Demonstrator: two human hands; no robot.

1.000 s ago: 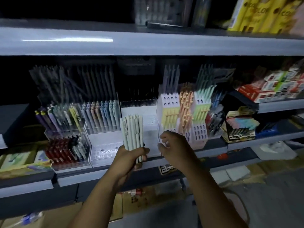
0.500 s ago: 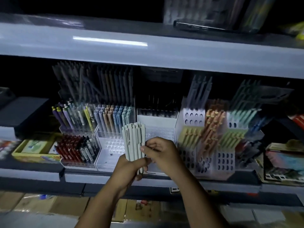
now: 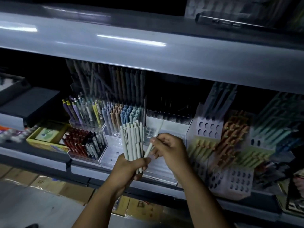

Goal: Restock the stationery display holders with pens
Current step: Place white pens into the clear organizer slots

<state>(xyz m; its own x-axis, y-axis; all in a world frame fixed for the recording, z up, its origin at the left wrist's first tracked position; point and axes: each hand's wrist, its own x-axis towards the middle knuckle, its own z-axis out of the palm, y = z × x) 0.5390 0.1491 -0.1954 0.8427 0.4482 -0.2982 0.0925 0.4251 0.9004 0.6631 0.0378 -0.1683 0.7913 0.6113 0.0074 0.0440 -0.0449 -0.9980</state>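
My left hand (image 3: 128, 168) grips a bundle of pale grey-green pens (image 3: 132, 140), held upright in front of the shelf. Just to its right, my right hand (image 3: 169, 148) pinches a single pale pen (image 3: 155, 137) that tilts up and to the right, apart from the bundle. Behind both hands stands a clear stepped holder (image 3: 171, 129) with a grid of holes, its front rows bare. A clear holder (image 3: 113, 148) to the left also shows bare slots.
Filled holders line the shelf: purple and yellow pens (image 3: 82, 111), blue and brown pens (image 3: 121, 114), red and black pens (image 3: 80, 143). White perforated holders (image 3: 230, 162) with orange and green pens stand at right. A shelf (image 3: 148, 51) overhangs above; cardboard boxes (image 3: 69, 186) lie below.
My right hand moved from the perforated holders to the bundle and drew one pen out of it. The view shifted closer and to the left.
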